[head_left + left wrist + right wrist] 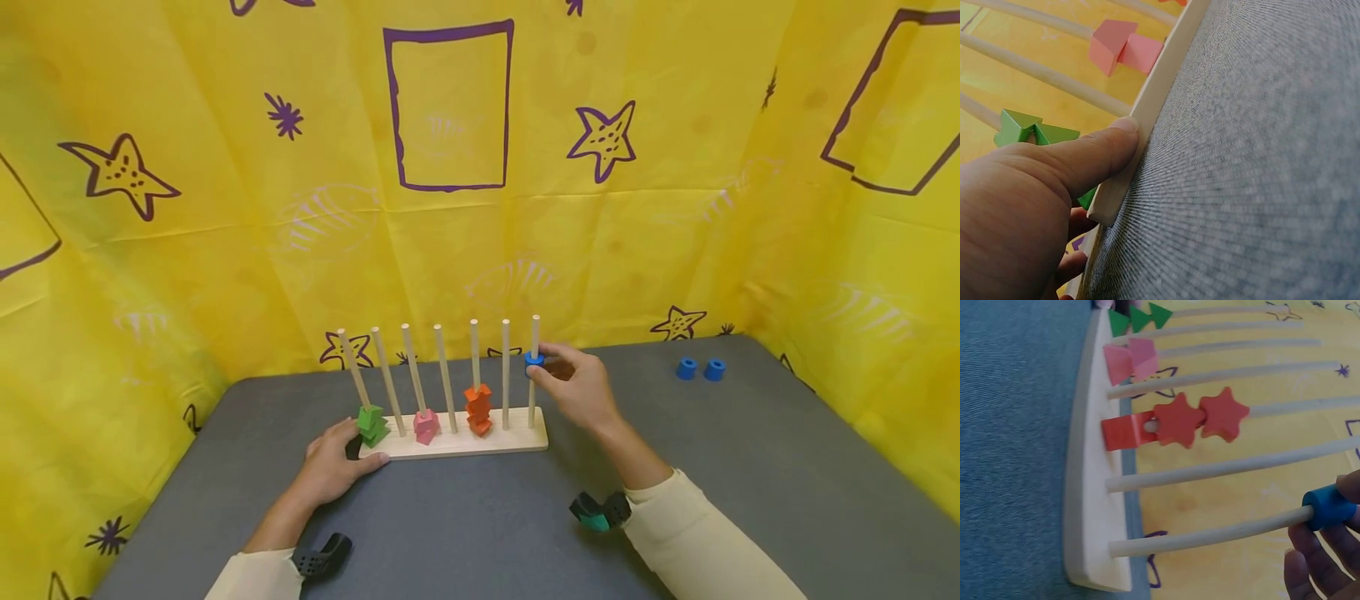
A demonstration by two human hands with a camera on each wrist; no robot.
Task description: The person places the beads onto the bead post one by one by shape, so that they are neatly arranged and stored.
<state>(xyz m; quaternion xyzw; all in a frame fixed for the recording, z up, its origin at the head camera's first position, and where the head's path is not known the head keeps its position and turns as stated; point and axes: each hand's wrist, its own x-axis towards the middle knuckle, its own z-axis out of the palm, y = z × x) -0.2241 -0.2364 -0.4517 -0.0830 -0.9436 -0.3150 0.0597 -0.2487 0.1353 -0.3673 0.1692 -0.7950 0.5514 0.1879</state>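
My right hand [583,390] pinches a blue cylindrical bead [533,361] threaded on the upper part of the rightmost peg [532,408]. In the right wrist view this blue bead [1327,507] sits well above the base. My left hand [330,462] grips the left end of the wooden peg board [465,444], its thumb along the front edge. Green triangular beads [372,425] are stacked on the leftmost peg beside that hand. Pink beads [426,426] sit on another peg, and orange-red star-shaped beads [1179,420] on one further right.
Two more blue beads [701,369] stand on the grey tabletop [465,533] at the back right. A yellow patterned cloth [450,250] hangs behind and along both sides. Several tall pegs rise from the board between the hands.
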